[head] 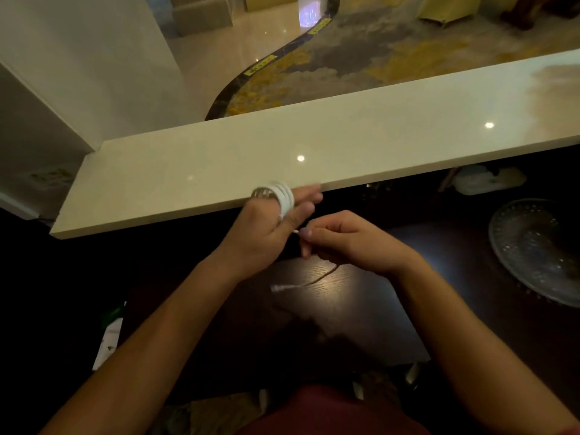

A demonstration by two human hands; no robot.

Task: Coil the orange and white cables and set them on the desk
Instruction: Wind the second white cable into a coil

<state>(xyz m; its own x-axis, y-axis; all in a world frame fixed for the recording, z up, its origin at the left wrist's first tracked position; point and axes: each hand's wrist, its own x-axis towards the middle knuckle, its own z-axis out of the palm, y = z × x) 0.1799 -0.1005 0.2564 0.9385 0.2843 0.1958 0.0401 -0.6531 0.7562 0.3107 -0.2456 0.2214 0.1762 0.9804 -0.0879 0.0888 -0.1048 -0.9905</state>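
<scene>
The white cable [284, 197] is wound in several loops around the fingers of my left hand [270, 229], which is held up at the front edge of the white counter ledge [219, 171]. My right hand [348, 241] pinches the cable's free end just right of the left thumb. A brownish-orange cable [323, 276] trails down from under my right hand onto the dark wooden desk [345, 309], ending in a white plug [279, 288]. Whether my right hand also holds that cable is hidden.
A cut-glass dish [539, 249] sits on the desk at the right. White plastic items [483, 180] lie under the ledge at the far right. Paper and a green object [111, 334] lie at the desk's left edge.
</scene>
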